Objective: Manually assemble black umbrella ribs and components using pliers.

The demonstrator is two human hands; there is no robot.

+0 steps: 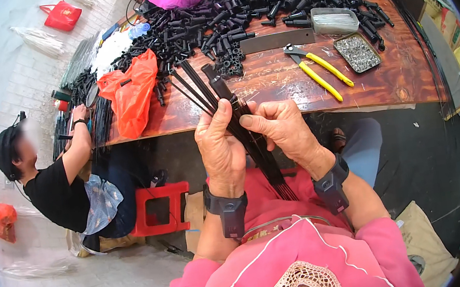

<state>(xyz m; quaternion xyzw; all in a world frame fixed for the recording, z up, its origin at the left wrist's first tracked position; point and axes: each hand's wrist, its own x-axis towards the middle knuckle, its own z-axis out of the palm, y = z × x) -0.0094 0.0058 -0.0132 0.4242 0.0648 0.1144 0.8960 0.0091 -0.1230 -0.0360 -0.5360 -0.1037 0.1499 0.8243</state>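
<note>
Wooden table [390, 79], red stool [178, 207], dark floor [413, 166]

Nearside, passable across brown wooden surface [386, 84] right of yellow-handled metal pliers [319, 79]; blocked leftward by crumpled orange plastic bag [135, 93].

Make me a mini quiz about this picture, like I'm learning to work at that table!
1. True or false: the yellow-handled pliers lie on the table.

2. Which is nearest the pliers?
A) the red stool
B) the tin of small silver pieces
C) the orange bag

3. How many of the camera wearer's hands touch the bundle of thin black rods?

Key: 1. True. 2. B. 3. Two: the left hand and the right hand.
</note>
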